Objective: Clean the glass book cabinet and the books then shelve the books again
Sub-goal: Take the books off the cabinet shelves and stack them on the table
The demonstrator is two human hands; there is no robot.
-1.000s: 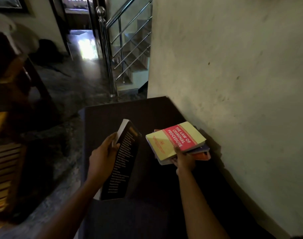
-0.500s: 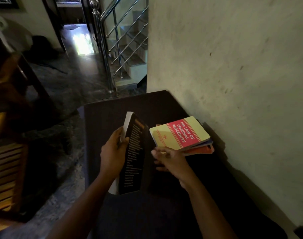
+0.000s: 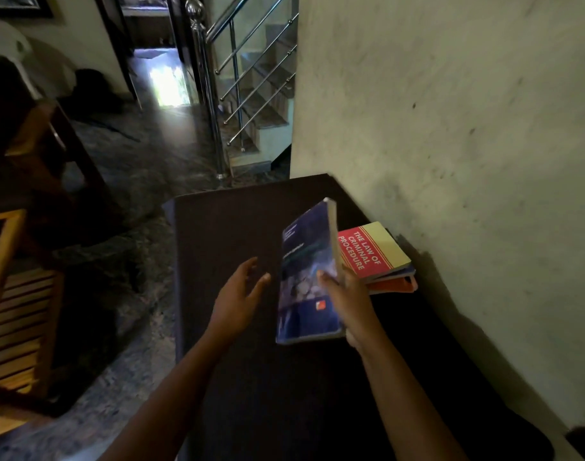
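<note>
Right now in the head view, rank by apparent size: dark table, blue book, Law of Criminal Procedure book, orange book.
1. dark table
2. blue book, nearer the camera
3. Law of Criminal Procedure book, partly covered, so real order unsure
4. orange book, only its edge shows

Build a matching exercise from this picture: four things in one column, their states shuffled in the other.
1 left hand
2 right hand
3 blue book
4 yellow and red book

A tops the stack by the wall
B grips a book
C open, holds nothing
D held nearly upright

Pairs: 1-C, 2-B, 3-D, 4-A
</note>
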